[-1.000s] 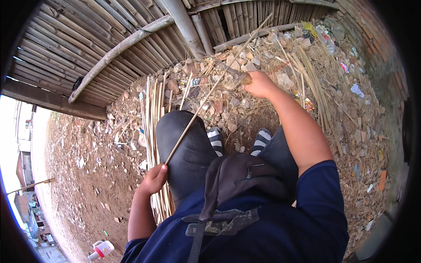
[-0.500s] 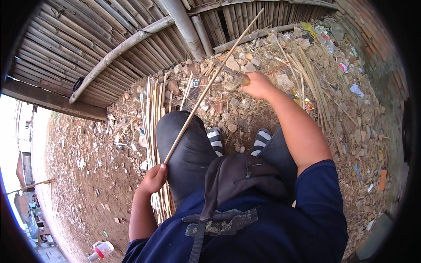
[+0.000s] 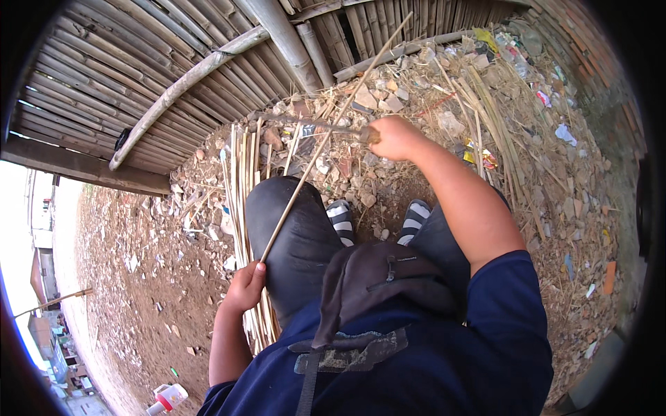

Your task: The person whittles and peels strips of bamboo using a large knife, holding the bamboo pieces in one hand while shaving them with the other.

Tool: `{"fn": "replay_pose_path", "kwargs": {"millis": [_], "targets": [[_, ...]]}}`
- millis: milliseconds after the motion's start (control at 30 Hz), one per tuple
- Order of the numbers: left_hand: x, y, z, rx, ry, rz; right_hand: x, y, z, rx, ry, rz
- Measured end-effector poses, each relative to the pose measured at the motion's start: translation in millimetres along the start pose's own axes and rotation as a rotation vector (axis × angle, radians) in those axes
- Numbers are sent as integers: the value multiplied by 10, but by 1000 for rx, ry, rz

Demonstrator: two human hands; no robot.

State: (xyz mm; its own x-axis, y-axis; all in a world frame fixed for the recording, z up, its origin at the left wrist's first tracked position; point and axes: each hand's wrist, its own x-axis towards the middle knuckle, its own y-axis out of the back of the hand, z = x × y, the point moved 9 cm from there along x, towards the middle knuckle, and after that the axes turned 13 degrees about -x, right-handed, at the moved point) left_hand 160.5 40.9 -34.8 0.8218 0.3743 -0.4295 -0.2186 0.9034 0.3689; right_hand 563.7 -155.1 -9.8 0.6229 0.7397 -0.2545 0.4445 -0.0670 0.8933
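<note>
a long stick (image 3: 312,166), slim, pale tan and smooth-looking, is slanting up and to the right across your view, its near end sitting in your left hand (image 3: 246,286) and its far end showing against the wall (image 3: 173,76) of split, ribbed, greyish bamboo. your left hand is pinching the stick, thumb laid along it and fingers curling under, beside your left knee (image 3: 284,208), which is wearing dark, matte cloth. your right hand (image 3: 399,139) is closing in a fist around the stubby, brownish handle of a knife (image 3: 319,124); the narrow, dark blade is pointing left and crossing the line of the stick well beyond your left hand, though you cannot tell from this view whether the edge is touching it. so the stick is lying firmly in your left hand and passing just left of your right one. next to your left knee a bundle (image 3: 239,187) of flat, straight, straw-coloured strips is resting lengthwise, while flatter, duller strips (image 3: 496,132) are lying over dry straw to the right. around your striped socks (image 3: 340,220), rough, angular rubble (image 3: 451,125) is covering the brown soil.
</note>
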Motion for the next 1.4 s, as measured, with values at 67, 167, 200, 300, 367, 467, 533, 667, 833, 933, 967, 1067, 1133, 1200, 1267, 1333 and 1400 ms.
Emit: {"fn": "replay_pose_path", "kwargs": {"millis": [67,167,200,300,367,467,533,667,833,933,967,1067,1133,1200,1267,1333,1400], "targets": [[9,-19,59,92,-95,11,-21,122,144,5,-34,130],[-20,-25,74,60,-101,7,-149,131,-52,-50,-14,34],[-23,-39,52,34,-75,-2,-215,120,-163,-74,-3,-6],[11,1,-128,-100,6,-47,-357,77,-524,-227,157,-12],[18,-39,-219,-220,86,-98,-256,-72,-405,-195,139,-146],[63,-34,-103,-269,137,-126,67,-34,311,48,-93,41],[37,-40,-34,-162,68,-105,79,36,482,-33,-76,181],[14,-35,-127,-240,52,-106,-55,-76,21,31,-128,-57],[39,-80,-166,-361,116,-129,-152,-148,-391,-100,190,-67],[53,-61,-112,-335,120,-117,-31,42,163,79,-36,8],[43,-59,-102,-304,118,-115,21,64,433,122,-108,77],[31,-24,-188,-271,96,-121,27,70,442,121,-207,47],[19,-34,-197,-273,90,-108,-58,28,150,68,-125,-33],[27,-73,-164,-304,99,-112,-208,-101,-249,21,64,-91],[39,-89,-152,-321,83,-120,-314,-169,-588,-159,251,-75],[36,-76,-144,-308,51,-122,-293,-136,-539,-139,231,-82],[14,-57,-126,-312,76,-99,-83,-113,-152,-7,104,-103]]}}
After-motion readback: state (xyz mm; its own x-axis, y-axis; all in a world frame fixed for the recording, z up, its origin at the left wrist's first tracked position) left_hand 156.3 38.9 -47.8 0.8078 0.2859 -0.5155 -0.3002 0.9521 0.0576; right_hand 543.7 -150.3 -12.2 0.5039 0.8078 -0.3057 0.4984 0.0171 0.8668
